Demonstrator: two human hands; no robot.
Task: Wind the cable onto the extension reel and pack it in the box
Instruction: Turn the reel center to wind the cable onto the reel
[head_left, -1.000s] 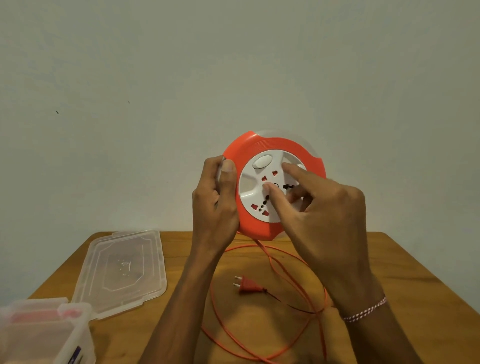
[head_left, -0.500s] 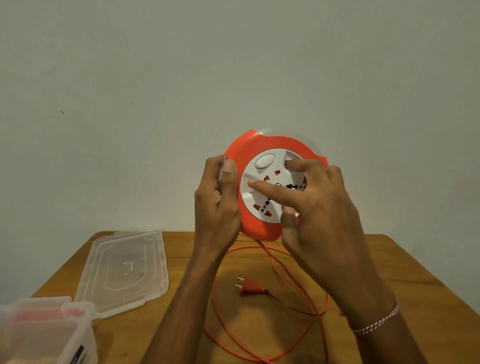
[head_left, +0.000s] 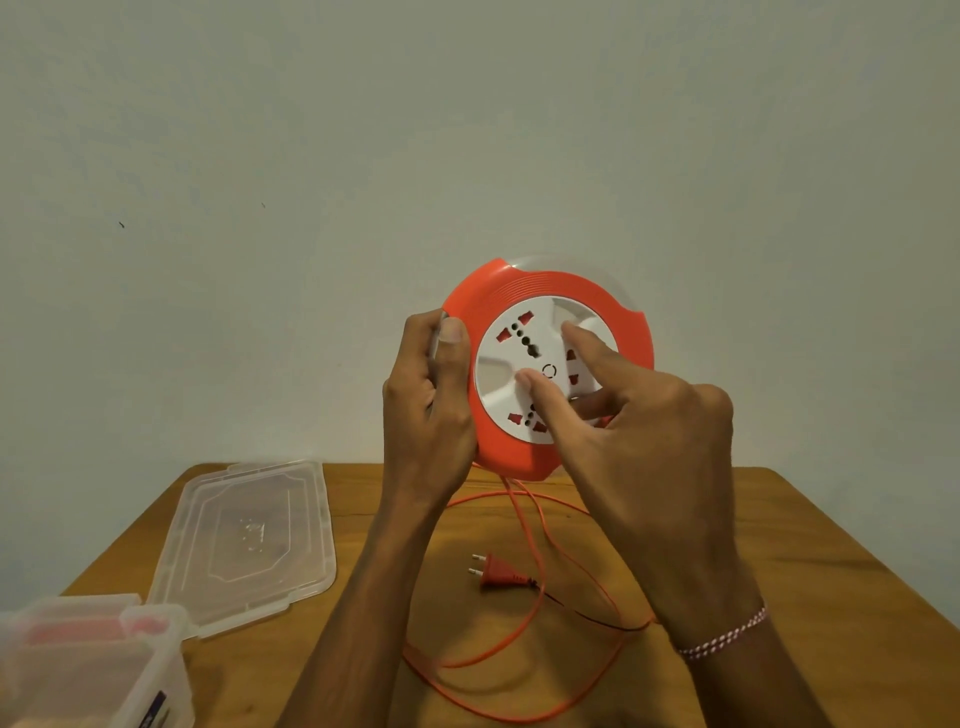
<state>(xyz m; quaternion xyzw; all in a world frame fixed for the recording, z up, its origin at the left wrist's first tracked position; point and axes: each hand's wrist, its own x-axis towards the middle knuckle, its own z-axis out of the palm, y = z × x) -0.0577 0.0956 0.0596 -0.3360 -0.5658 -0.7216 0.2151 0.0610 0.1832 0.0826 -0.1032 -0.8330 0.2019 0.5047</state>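
Note:
An orange extension reel (head_left: 488, 296) with a white socket disc (head_left: 501, 384) is held upright above the table, its face toward me. My left hand (head_left: 428, 410) grips its left rim, thumb on the front edge. My right hand (head_left: 644, 441) has its fingertips pressed on the white disc. The orange cable (head_left: 524, 525) hangs from the reel's bottom and lies in loose loops on the table. Its orange plug (head_left: 496, 570) rests on the wood between my forearms. The clear plastic box (head_left: 98, 670) sits at the bottom left.
The box's clear lid (head_left: 249, 540) lies flat on the wooden table (head_left: 831, 597) to the left of my arms. A plain wall stands right behind the table's far edge.
The white socket disc has rotated under my right fingers; the switch that showed at its top left is out of sight. My right hand shifted on the disc. The left hand kept its grip.

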